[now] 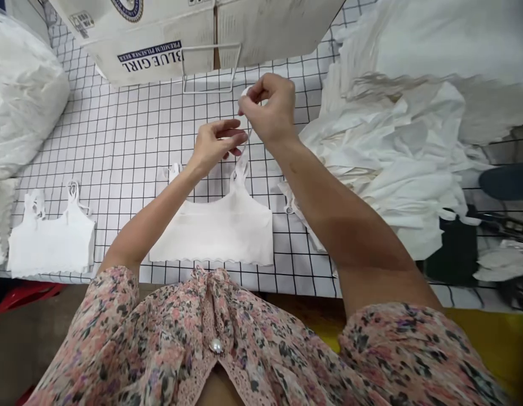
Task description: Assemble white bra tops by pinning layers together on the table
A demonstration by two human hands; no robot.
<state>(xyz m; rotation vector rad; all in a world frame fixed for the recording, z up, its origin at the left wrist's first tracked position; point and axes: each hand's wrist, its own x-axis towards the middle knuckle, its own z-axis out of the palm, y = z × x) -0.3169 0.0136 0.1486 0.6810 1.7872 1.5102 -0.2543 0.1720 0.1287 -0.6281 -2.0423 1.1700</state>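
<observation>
A white bralette (210, 234) lies flat on the table before me, its hem toward my body. Above its right shoulder my right hand (273, 107) is raised, thumb and forefinger pinched on the upper end of a thin white strap (245, 148). Something small and white shows at those fingertips, too small to make out. My left hand (219, 142) has its thumb and fingers closed round the same strap a little lower. The other strap is partly hidden behind my left forearm.
A second white bralette (52, 242) lies at the left. At the back stand a cardboard box (269, 34) and a white wire stand (208, 90). Piled white garments (379, 163) cover the right side; a stuffed plastic bag (24, 96) sits far left. A checked cloth (130, 129) covers the table.
</observation>
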